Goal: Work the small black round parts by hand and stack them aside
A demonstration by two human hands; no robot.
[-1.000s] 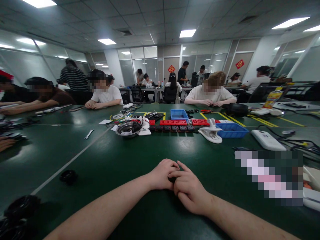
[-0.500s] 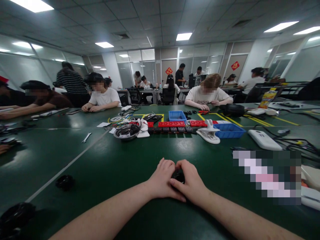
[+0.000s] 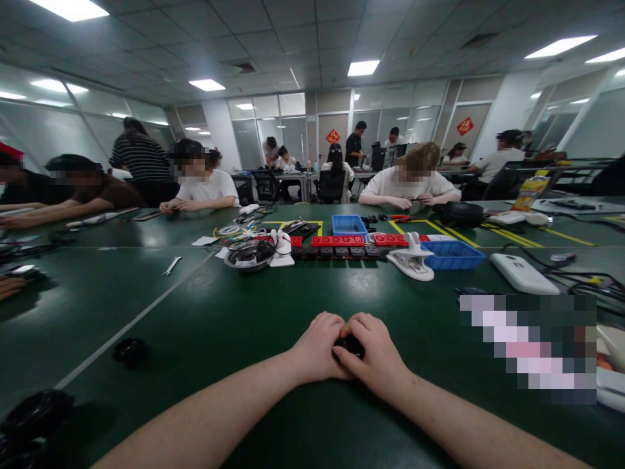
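Both my hands meet around a glossy black rounded part (image 3: 352,346) just above or on the green table (image 3: 234,306); most of it is hidden by the fingers, and its exact kind does not show. My left hand (image 3: 319,345) wraps its left side. My right hand (image 3: 375,348) closes on it from the right, thumb across the near side. A similar black ring-like part (image 3: 131,352) lies on the table to the left. Larger black rounded parts (image 3: 39,417) are at the lower left edge.
Ahead stand a metal bowl (image 3: 249,255) of cables, red power strips (image 3: 336,241), a white clip stand (image 3: 414,259) and blue bins (image 3: 453,254). A wrench (image 3: 172,266) lies at left. A white device (image 3: 523,273) and cables are at right. Several people sit around the table.
My fingers have shifted slightly around the black part, the left thumb tucking further behind the right hand. The view has moved a little; both hands stay together in the same place.
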